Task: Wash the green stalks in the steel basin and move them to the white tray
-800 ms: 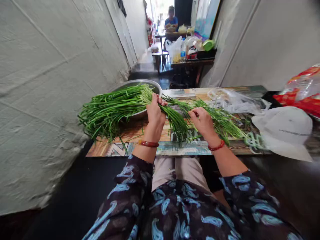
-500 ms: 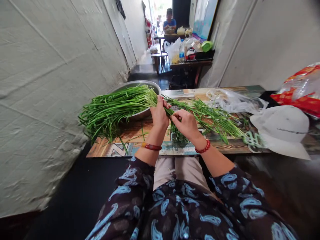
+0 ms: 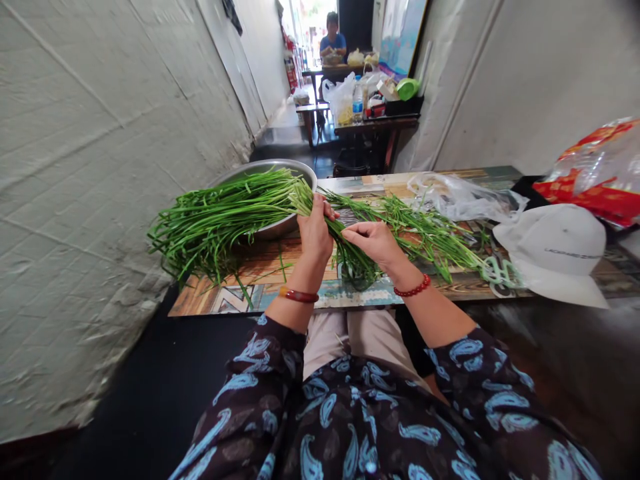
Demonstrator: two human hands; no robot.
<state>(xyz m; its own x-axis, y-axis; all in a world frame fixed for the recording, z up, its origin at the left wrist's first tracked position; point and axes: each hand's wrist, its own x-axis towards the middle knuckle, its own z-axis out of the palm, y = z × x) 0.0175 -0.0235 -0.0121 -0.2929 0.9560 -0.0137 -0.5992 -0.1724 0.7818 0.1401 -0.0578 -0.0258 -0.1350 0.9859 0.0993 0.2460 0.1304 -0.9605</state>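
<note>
My left hand (image 3: 316,228) is wrapped around a bunch of garlic chives (image 3: 350,252), whose pale ends stick out past the thumb and whose green leaves droop onto the table. Close by on the right, my right hand (image 3: 376,245) has thumb and fingertips pinched together at the leaves; what lies between them is too small to make out. A large pile of chives (image 3: 215,210) rests across a metal basin (image 3: 314,175) and hangs over its left side. More loose chives (image 3: 425,233) are strewn over the table to the right.
The wood-patterned table (image 3: 200,297) also bears a clear plastic bag (image 3: 460,195), green-handled scissors (image 3: 500,273), a white cap (image 3: 555,250) and a red-and-clear package (image 3: 595,173). A white wall (image 3: 90,167) stands close on the left. Farther off, a person (image 3: 333,43) sits at another table.
My right hand has drawn slightly to the right, away from my left hand. The left hand keeps its grip on the bunch. The whole view has shifted a little.
</note>
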